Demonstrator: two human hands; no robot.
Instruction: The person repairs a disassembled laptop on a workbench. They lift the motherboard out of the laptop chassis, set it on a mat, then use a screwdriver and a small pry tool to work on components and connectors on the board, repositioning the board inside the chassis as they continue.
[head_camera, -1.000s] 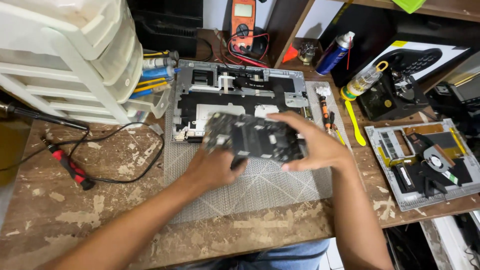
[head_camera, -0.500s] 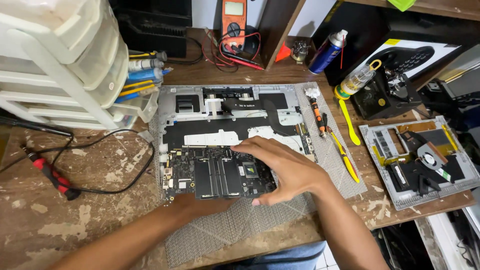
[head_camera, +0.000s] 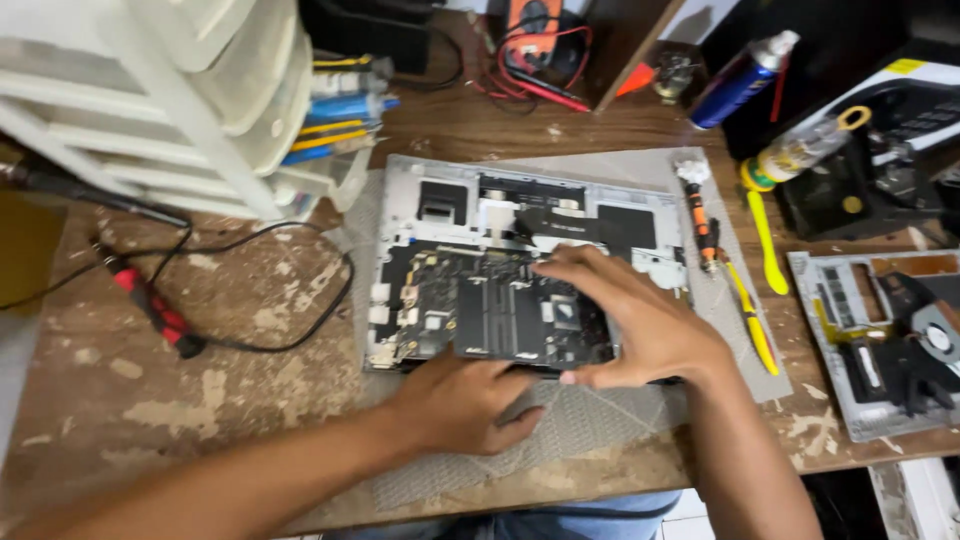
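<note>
Black circuit board (head_camera: 490, 318) lay in the silver laptop shell (head_camera: 420, 180) — right hand (head_camera: 640, 325) spread flat pressing it, left hand (head_camera: 465, 405) curled at its edge, steadying

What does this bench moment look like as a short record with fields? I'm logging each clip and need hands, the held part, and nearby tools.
left hand: left hand rests at the near edge of the circuit board
right hand: right hand lies spread over the board's right part
board: dark, flat, lying in the open grey laptop case
under it: grey mat on a worn wooden table
right of case: orange-handled screwdriver, yellow tool
left of case: red and black probe leads
far right: another opened device
</note>
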